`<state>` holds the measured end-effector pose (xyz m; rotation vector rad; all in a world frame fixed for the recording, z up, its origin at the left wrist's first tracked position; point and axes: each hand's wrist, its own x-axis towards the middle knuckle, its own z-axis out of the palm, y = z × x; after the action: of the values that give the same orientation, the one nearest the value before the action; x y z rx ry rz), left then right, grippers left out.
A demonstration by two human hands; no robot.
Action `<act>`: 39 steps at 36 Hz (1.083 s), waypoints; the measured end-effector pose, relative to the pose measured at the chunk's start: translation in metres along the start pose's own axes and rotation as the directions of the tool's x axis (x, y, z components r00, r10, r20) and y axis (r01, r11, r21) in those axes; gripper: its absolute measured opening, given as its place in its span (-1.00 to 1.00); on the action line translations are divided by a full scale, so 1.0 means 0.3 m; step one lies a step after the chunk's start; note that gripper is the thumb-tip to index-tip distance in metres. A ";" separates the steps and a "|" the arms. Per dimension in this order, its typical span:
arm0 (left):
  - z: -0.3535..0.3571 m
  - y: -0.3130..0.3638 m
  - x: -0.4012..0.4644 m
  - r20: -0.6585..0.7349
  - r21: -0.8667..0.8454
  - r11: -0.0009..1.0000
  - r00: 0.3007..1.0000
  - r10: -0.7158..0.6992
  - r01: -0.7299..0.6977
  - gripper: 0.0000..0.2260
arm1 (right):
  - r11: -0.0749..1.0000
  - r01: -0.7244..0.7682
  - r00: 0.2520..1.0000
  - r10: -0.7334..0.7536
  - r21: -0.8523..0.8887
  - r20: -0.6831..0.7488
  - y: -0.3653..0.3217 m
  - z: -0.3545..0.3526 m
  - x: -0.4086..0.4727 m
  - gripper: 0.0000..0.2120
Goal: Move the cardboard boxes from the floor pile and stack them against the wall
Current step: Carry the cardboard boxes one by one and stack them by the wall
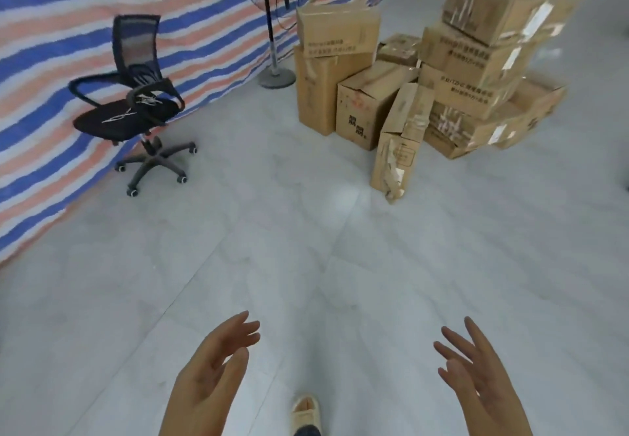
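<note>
Both grips, left hand (207,372) and right hand (476,372), spread wide and empty above the floor (306,248); boxes (425,88) piled well ahead.

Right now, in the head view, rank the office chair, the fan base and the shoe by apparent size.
1. Office chair
2. Fan base and shoe: look alike; the shoe is nearer and partly cropped, so unranked.

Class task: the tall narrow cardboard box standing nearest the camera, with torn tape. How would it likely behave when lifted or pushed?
The tall box stands on a narrow base, so a push probably tips it. Its dented, torn front suggests soft walls that may buckle when gripped.
</note>
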<state>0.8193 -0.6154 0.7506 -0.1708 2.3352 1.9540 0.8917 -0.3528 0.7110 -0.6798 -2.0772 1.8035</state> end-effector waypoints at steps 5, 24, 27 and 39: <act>0.097 0.024 0.253 0.064 0.024 0.999 0.998 -0.022 0.021 -0.63 | 0.998 -0.049 0.997 0.047 -0.029 -0.058 0.002 0.026 0.188 -0.39; 1.006 0.284 1.025 0.146 0.005 1.000 0.989 -0.008 0.007 -0.64 | 0.996 -0.092 0.973 0.089 -0.004 -0.213 -0.069 -0.368 1.254 -0.47; 1.118 0.319 1.107 0.134 -0.007 1.000 0.991 -0.028 0.029 -0.66 | 0.994 -0.101 0.978 0.092 -0.039 -0.186 -0.056 -0.430 1.389 -0.55; 1.400 0.424 1.545 0.183 0.019 0.998 0.981 -0.068 0.066 -0.64 | 0.978 -0.182 0.969 0.161 -0.099 -0.189 -0.004 -0.433 1.902 -0.44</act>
<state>0.3416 -0.1924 0.7347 -0.0644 2.1958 1.8387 0.4795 0.0621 0.6898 -1.0435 -2.0677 1.6465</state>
